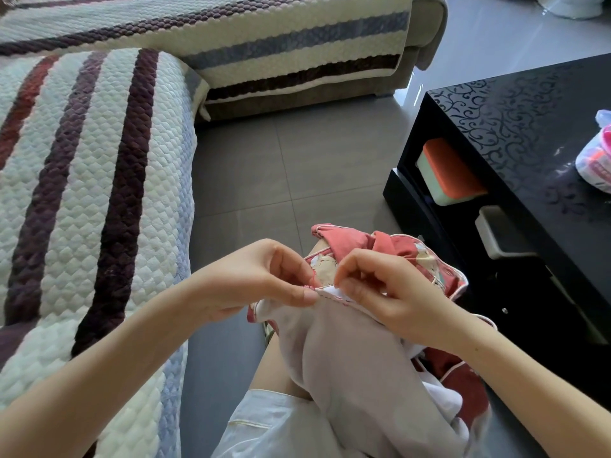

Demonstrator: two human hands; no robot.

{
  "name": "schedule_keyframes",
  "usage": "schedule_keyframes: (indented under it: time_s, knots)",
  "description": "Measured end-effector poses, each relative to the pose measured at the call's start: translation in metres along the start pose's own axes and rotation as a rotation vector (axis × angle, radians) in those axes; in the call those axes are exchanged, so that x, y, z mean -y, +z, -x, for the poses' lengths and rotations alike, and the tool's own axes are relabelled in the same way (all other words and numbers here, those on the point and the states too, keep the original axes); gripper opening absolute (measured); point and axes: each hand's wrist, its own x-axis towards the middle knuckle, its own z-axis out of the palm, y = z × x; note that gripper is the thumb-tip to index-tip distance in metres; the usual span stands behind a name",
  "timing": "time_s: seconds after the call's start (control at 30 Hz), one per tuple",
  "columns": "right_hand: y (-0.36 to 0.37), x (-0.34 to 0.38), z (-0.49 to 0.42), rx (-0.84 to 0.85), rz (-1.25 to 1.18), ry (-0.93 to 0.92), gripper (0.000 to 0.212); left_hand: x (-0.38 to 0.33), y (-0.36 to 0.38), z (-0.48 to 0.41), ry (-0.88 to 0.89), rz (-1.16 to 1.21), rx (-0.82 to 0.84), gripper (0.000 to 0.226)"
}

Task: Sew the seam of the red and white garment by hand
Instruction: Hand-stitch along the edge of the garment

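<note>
While a striped quilted sofa [82, 193] is filling the left and far side and a grey tiled floor [281, 180] is running through the middle, a glossy black desk [529, 127] is standing at the right. It is carrying a plastic bag [598, 160] at its right edge and an orange-lidded box [449, 173] in an open compartment. The red and white garment [357, 358] is lying across the person's lap, near centre, white lining up. The left hand [258, 279] is pinching the seam [330, 294] in its grip, thumb on top. The right hand [380, 292] is pinching the same edge just to the right, grip curled tight. A red thread [310, 277] is showing beside the left fingertips.
</note>
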Motion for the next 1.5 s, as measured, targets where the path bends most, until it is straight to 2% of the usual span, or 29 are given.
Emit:
schedule_keyframes:
  time_s: [0.97,1.17,1.27,1.5]
  knots:
    - [0.0034,-0.0028,-0.0036,0.048,-0.249,0.069,0.013,-0.0001,-0.003,-0.0035,0.011,0.027,0.054,0.004]
    - [0.0059,-0.0033,-0.0027,0.056,-0.296,0.094,0.013,-0.0007,-0.0017,-0.0027,0.01,0.028,0.058,0.013]
    - [0.0059,-0.0026,-0.0028,0.055,-0.298,0.096,0.014,-0.0001,-0.0019,-0.004,0.01,0.052,0.065,0.005]
    - [0.0038,-0.0021,-0.0014,0.028,-0.221,0.068,0.009,0.0007,-0.0032,-0.0057,-0.016,0.042,0.059,0.008]
